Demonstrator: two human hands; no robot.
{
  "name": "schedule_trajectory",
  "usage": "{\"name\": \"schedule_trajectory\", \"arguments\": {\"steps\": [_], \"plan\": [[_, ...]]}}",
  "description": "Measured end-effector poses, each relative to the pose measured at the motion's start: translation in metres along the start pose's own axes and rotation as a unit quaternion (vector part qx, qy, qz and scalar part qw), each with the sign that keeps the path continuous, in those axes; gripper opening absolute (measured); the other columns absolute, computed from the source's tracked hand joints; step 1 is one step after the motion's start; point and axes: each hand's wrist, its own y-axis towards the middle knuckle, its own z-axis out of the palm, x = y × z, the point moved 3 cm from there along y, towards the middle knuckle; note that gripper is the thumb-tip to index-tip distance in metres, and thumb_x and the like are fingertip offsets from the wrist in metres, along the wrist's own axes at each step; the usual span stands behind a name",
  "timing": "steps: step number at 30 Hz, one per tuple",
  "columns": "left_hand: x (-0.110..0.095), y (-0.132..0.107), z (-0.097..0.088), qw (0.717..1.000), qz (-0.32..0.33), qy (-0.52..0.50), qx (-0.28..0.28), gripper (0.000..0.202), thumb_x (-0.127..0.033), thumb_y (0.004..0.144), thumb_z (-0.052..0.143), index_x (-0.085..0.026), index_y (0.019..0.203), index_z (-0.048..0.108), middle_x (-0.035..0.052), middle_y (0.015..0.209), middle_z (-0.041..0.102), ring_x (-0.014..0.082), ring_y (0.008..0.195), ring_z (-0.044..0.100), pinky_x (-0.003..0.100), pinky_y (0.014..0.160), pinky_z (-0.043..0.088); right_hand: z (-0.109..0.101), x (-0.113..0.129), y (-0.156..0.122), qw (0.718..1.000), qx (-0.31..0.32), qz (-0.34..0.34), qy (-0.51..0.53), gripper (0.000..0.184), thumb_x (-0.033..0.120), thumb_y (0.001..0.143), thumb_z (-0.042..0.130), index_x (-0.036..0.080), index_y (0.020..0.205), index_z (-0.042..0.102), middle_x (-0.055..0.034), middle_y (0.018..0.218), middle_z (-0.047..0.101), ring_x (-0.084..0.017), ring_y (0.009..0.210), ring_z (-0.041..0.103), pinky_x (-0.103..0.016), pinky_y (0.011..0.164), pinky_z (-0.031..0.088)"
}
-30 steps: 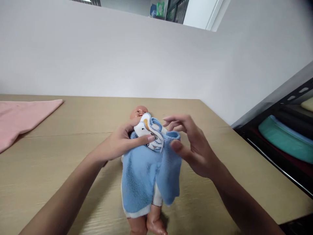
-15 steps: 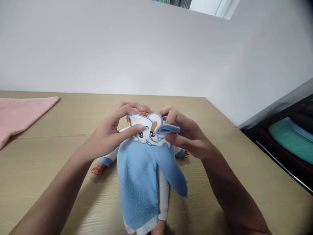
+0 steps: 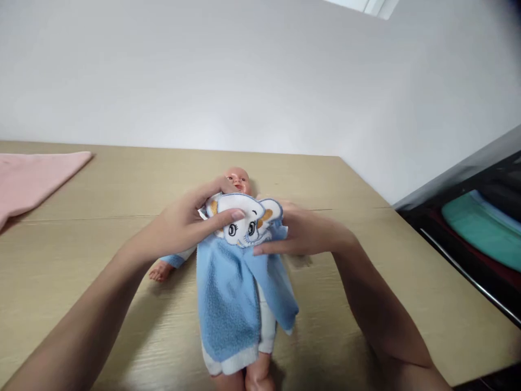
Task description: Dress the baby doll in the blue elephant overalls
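Note:
A baby doll [image 3: 237, 180] lies on its back on the table, head away from me, its bare feet towards the bottom edge. Spread over its chest and legs is a blue fleece garment [image 3: 228, 298] with a white hem and an embroidered white animal face. My left hand [image 3: 191, 217] pinches the upper left of the animal face, thumb in front and fingers behind. At the face's right side, my right hand [image 3: 303, 231] grips the garment, thumb below the embroidery and fingers mostly hidden. One doll arm with a blue cuff [image 3: 175, 260] sticks out at the left.
A pink cloth [image 3: 36, 182] lies at the left of the wooden table [image 3: 101, 282]. Behind the table stands a white wall [image 3: 203, 70]. To the right, a dark rack [image 3: 439, 217] holds folded green cloth [image 3: 480, 228].
My right hand has moved in and flattened over the garment's right side, folding the blue strip in. The doll's face is more visible, and its right-side arm is now hidden.

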Motion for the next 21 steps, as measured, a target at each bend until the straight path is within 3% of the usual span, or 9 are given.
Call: {"name": "schedule_trajectory", "arguments": {"steps": [3,5,8,10,13,16,18,21], "plan": [[0.000,-0.002,-0.001,0.993,-0.032,0.016,0.111,0.038,-0.047,0.098,0.086,-0.024,0.127,0.074,0.0029,0.113,0.077,0.0233,0.101,0.072,0.027,0.087,0.057,0.006,-0.004,0.003,0.997,-0.050,0.017,0.051,0.033,0.051,0.102,0.080,0.023,0.120,0.079,-0.0075,0.116,0.078,-0.028,0.111,0.072,-0.042,0.103,0.059],[0.002,-0.004,-0.003,0.983,-0.058,0.017,0.174,0.042,-0.049,0.094,0.089,-0.023,0.124,0.074,0.0030,0.110,0.078,0.0236,0.097,0.072,0.028,0.082,0.059,0.006,-0.009,0.003,0.990,-0.086,0.054,0.097,0.037,0.054,0.106,0.074,0.023,0.126,0.075,-0.0052,0.114,0.079,-0.027,0.106,0.073,-0.040,0.098,0.061],[0.006,-0.006,-0.005,0.978,-0.086,0.020,0.188,0.034,-0.053,0.101,0.080,-0.021,0.110,0.074,0.0023,0.094,0.074,0.0213,0.084,0.068,0.027,0.070,0.058,0.005,-0.014,0.001,0.979,-0.119,0.114,0.121,0.042,0.058,0.109,0.068,0.023,0.131,0.072,-0.0055,0.123,0.079,-0.028,0.113,0.073,-0.041,0.104,0.060],[0.009,-0.005,-0.004,0.981,-0.092,0.004,0.172,0.034,-0.054,0.106,0.072,-0.021,0.110,0.076,0.0035,0.093,0.074,0.0230,0.087,0.070,0.029,0.072,0.060,0.006,-0.014,0.000,0.979,-0.064,0.125,0.151,0.045,0.060,0.105,0.073,0.022,0.130,0.075,-0.0060,0.126,0.079,-0.028,0.115,0.073,-0.041,0.104,0.061],[0.012,-0.002,-0.003,0.986,-0.087,-0.045,0.134,0.035,-0.052,0.108,0.070,-0.021,0.124,0.076,0.0057,0.105,0.079,0.0250,0.097,0.073,0.029,0.081,0.063,0.011,-0.010,0.000,0.973,0.066,0.112,0.191,0.052,0.057,0.090,0.091,0.023,0.129,0.078,-0.0047,0.126,0.081,-0.028,0.116,0.076,-0.038,0.103,0.063],[0.014,-0.001,0.001,0.971,-0.110,-0.111,0.179,0.035,-0.054,0.105,0.075,-0.021,0.115,0.080,0.0062,0.102,0.081,0.0243,0.090,0.075,0.029,0.075,0.064,0.015,-0.004,-0.001,0.966,0.112,0.105,0.210,0.043,0.053,0.091,0.090,0.023,0.120,0.082,-0.0037,0.120,0.084,-0.029,0.117,0.077,-0.039,0.106,0.062],[0.011,-0.002,0.004,0.947,-0.108,-0.174,0.246,0.034,-0.054,0.099,0.082,-0.020,0.107,0.082,0.0066,0.091,0.081,0.0257,0.087,0.076,0.033,0.078,0.066,0.019,-0.002,0.000,0.959,0.074,0.111,0.251,0.041,0.054,0.095,0.086,0.022,0.119,0.083,-0.0046,0.122,0.084,-0.028,0.118,0.077,-0.039,0.106,0.062],[0.005,-0.005,0.006,0.910,-0.086,-0.254,0.315,0.027,-0.042,0.087,0.096,-0.021,0.099,0.083,0.0033,0.070,0.075,0.0236,0.071,0.073,0.036,0.078,0.068,0.025,-0.003,0.002,0.942,-0.034,0.143,0.303,0.046,0.058,0.095,0.086,0.021,0.122,0.083,-0.0063,0.129,0.084,-0.029,0.122,0.076,-0.038,0.105,0.062]]}}
